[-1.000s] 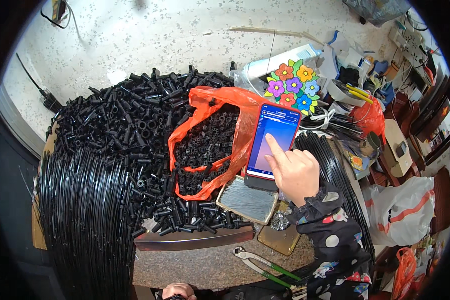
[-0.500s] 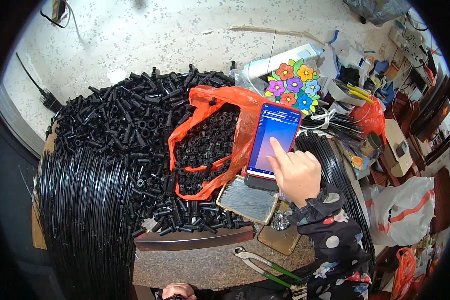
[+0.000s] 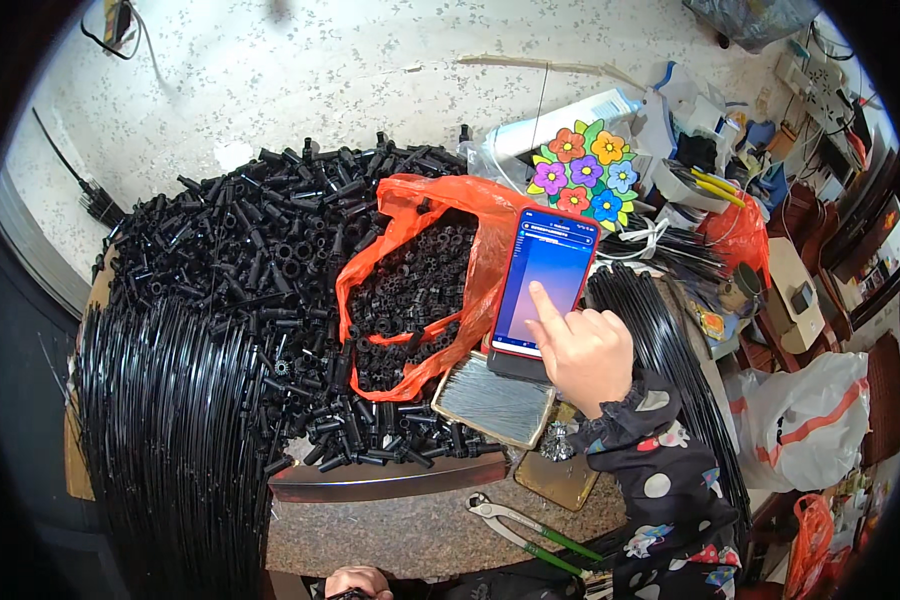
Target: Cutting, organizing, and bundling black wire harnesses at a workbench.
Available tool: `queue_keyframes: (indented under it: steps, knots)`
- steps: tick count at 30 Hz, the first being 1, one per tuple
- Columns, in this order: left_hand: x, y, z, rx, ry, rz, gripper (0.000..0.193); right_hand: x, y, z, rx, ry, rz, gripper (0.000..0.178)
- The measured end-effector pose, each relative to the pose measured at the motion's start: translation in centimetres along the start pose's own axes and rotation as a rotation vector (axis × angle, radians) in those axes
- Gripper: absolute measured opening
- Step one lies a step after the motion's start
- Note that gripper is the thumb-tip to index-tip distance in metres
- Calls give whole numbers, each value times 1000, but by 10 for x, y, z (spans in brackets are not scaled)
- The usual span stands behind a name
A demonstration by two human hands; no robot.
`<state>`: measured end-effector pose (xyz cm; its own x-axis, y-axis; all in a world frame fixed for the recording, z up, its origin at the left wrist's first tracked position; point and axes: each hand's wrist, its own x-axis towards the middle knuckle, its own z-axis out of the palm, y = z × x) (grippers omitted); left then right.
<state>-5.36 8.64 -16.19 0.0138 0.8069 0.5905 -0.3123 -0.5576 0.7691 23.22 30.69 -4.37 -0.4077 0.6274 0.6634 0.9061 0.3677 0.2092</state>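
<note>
Over a smartphone (image 3: 555, 255) in a red case, my right hand (image 3: 590, 355) stretches out its index finger, the tip at or just above the lit blue screen. Its other fingers are bent and it holds nothing. The phone leans on a dark stand (image 3: 515, 368). Below it lies a shallow box of thin metal wires (image 3: 495, 400), beside a small heap of silvery metal bits (image 3: 558, 440). At the lower edge only part of my left hand (image 3: 358, 580) shows, near the table edge; its fingers are mostly hidden.
A red plastic bag (image 3: 490, 260) holds small black toothed parts amid a pile of black tubular parts (image 3: 260, 220). Long black rods (image 3: 160, 400) cover the left. Green-handled pincers (image 3: 530, 530) lie in front on the speckled tabletop (image 3: 370, 530). A white bag (image 3: 810, 420) is at right.
My right hand has moved slightly left and down, its index fingertip shifting a little across the phone screen. My left hand stays at the lower edge.
</note>
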Motion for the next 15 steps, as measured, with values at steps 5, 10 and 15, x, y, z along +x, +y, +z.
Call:
queue_keyframes:
  steps: [5, 10, 15]
  knots:
    - [2, 0, 4, -47, 23, 71, 39, 0, 0, -6, 51, -31, -14, 42]
    - [4, 8, 3, -1, 2, -45, 46, -19, -7, -13, 116, -156, -170, 38]
    - [3, 7, 4, 16, 51, -169, 38, -36, -4, -12, 38, -180, -90, 45]
